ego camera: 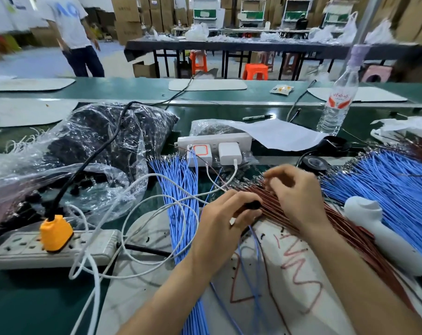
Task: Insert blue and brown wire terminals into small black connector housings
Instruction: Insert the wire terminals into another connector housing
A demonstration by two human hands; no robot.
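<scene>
My left hand [223, 218] grips a small black connector housing [253, 204], and a blue wire [257, 247] hangs down from that hand. My right hand [293, 189] lies on the fan of brown wires [350, 228], its curled fingertips picking at their metal terminal ends near the housing. A bundle of blue wires [181, 197] runs down the bench left of my hands. A second, wider spread of blue wires [384, 187] lies to the right. Clear plastic bags of black housings [103, 141] sit at the left.
A grey power strip [19, 250] with an orange plug [56, 233] lies at the left, white cables looping over the bench. A white socket block with chargers [214, 148], a tape roll [314, 163], a water bottle [338, 102] and a white handheld device [384, 233] surround me. A person stands far left.
</scene>
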